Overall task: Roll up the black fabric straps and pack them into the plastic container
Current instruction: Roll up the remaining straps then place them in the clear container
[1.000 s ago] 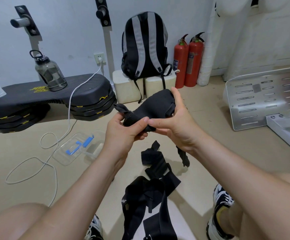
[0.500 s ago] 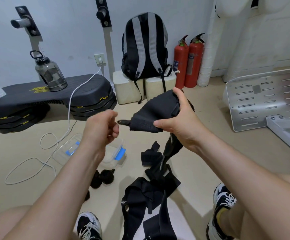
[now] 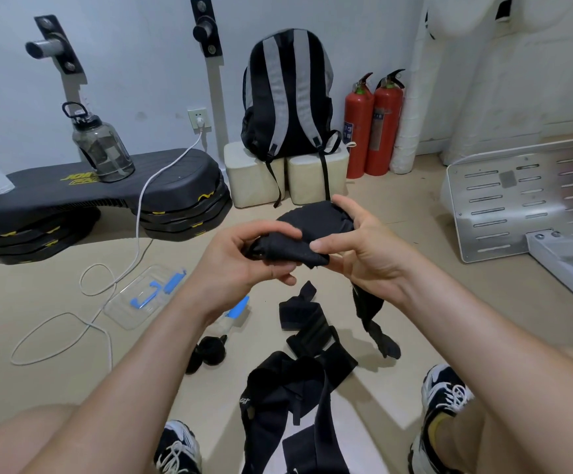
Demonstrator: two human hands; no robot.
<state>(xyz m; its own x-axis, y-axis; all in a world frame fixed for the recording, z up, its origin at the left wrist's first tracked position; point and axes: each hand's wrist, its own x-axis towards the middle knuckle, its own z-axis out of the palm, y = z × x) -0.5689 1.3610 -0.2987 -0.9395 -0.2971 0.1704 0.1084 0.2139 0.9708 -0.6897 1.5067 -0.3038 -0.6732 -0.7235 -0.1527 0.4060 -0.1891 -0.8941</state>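
A black fabric strap [image 3: 312,227], matte and faintly fuzzy, is held up over the beige floor [image 3: 415,302], bunched into a thick, loose wad between both hands. The left hand [image 3: 240,261] pinches the near end, with the thumb on top and the fingers curled beneath. The right hand [image 3: 363,254] clamps the wad from the other side, its thumb pressed flat on the upper face and its index finger arched over the far edge. The strap's free tail [image 3: 369,309] hangs below the right wrist and narrows to a tip near the floor.

More loose black straps [image 3: 305,340] lie in a tangled heap on the floor between the white-laced sneakers [image 3: 445,391]. Two small rolled black bundles [image 3: 210,350] sit just left of that heap. A clear flat plastic lid with blue clips [image 3: 141,299] lies on the floor further left. Between lid and heap, mostly hidden behind the left forearm, is what seems to be the clear plastic container [image 3: 235,314], showing one blue latch
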